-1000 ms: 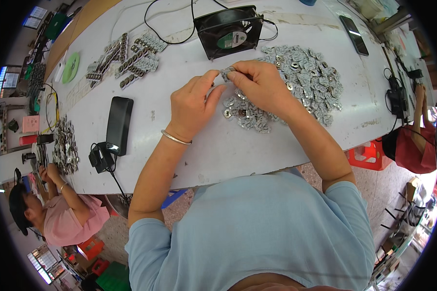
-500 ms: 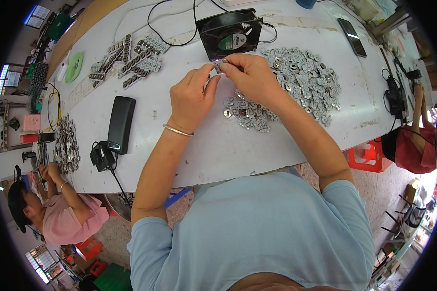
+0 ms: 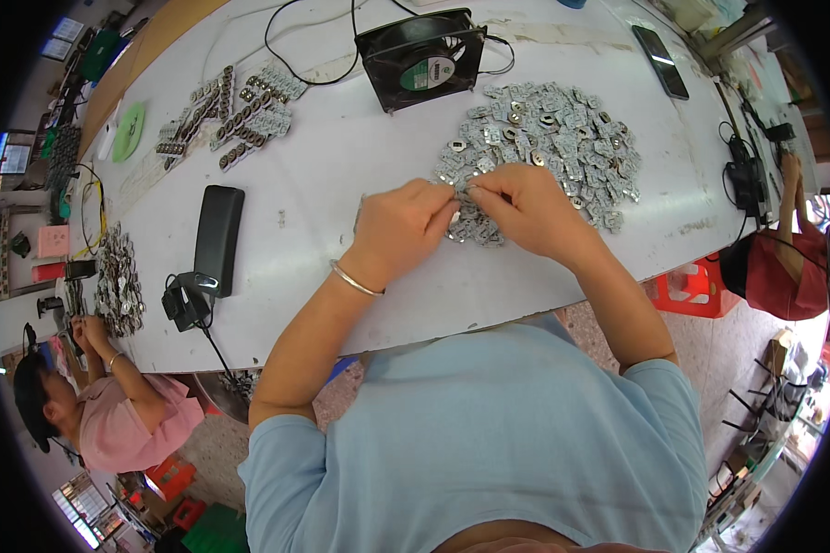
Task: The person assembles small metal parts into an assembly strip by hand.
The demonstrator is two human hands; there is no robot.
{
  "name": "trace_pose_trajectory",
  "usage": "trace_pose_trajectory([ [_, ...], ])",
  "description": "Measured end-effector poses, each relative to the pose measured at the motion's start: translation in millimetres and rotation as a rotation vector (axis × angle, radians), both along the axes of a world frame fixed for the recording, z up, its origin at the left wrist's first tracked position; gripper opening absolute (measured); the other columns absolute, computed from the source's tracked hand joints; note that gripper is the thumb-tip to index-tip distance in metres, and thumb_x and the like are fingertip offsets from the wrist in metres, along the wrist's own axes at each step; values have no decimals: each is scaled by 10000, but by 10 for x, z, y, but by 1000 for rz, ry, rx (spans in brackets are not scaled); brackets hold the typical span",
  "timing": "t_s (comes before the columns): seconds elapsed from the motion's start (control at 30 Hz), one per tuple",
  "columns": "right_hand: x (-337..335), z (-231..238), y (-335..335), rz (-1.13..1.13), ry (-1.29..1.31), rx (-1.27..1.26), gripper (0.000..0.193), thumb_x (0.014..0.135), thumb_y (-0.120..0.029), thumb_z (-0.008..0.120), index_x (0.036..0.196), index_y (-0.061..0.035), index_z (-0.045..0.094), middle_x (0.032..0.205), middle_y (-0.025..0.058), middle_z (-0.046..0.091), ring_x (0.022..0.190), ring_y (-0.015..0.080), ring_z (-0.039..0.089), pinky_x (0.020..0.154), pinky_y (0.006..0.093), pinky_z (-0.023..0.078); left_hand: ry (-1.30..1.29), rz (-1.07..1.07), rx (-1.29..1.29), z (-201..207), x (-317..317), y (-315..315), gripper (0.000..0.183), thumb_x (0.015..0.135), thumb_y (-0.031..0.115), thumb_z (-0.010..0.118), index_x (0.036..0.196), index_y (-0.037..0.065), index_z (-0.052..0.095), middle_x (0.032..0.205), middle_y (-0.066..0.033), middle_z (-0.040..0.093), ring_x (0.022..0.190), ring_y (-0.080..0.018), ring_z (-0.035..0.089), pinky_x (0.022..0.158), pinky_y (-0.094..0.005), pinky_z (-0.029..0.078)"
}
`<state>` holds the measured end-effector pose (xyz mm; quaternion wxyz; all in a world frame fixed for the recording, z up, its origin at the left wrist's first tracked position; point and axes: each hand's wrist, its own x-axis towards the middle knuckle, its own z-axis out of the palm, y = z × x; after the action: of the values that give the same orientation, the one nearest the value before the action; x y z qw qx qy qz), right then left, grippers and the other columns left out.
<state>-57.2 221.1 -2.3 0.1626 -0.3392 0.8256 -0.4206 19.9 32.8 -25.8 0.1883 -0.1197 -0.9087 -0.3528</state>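
My left hand [image 3: 401,223] and my right hand [image 3: 533,210] meet at the near left edge of a heap of small silvery metal parts [image 3: 572,138]. Thumb and forefinger are pinched together on each hand. Between the fingertips is a small metal part [image 3: 462,188], mostly hidden by them. A thin grey edge also shows at the outer side of my left hand; I cannot tell what it is. Some loose parts of the heap lie right under the fingers. Several strips of joined metal parts with round dark centres [image 3: 240,115] lie at the far left.
A black square fan [image 3: 420,60] stands beyond my hands, its cable running left. Left of me lie a long black case [image 3: 219,240] and a black adapter [image 3: 186,302]. A green ring-shaped thing [image 3: 129,132] and a phone [image 3: 660,61] lie farther off. Co-workers sit at both sides.
Both hands have come down from in front of the fan, toward me, to the heap's near left edge. My right hand has also moved right. The view has shifted slightly.
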Motion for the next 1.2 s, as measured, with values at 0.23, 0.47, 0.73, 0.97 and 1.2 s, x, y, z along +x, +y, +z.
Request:
trace_pose_trajectory([
  [0.23,79,77,-5,-134,-24,-248,153,895,-137,616,904,-3,689,729,123,630,628,235,577,601,347,461,-113,13,64,322,32,-45,369,751,65,767,1099,63,644,837,-69,646,634,-161,591,577,-269,486],
  [0.47,168,117,-222,33,-202,-325,134,895,-117,618,905,-6,693,722,92,635,634,177,572,593,317,465,-279,-99,193,495,19,-104,585,697,32,779,1248,63,585,921,-62,653,675,-100,554,615,-237,469],
  [0.73,151,149,-218,25,-214,-293,139,895,-120,614,884,-2,686,727,92,634,641,174,569,597,318,464,-414,-134,228,562,14,-171,638,692,33,770,1290,61,551,964,-71,672,683,-98,553,640,-238,473],
  [0.97,129,137,-281,134,-114,-207,157,906,-114,602,828,14,651,693,75,589,628,148,521,588,288,433,-462,-154,253,456,-25,-169,598,719,44,749,1284,54,553,1013,-80,684,897,-143,639,780,-273,515],
  [1.2,14,264,-234,45,-256,-171,180,879,-154,629,824,14,663,669,104,603,581,156,523,556,320,438,-464,-182,493,537,-16,-272,300,858,113,678,1121,-22,621,897,-76,679,813,-116,638,678,-239,515],
])
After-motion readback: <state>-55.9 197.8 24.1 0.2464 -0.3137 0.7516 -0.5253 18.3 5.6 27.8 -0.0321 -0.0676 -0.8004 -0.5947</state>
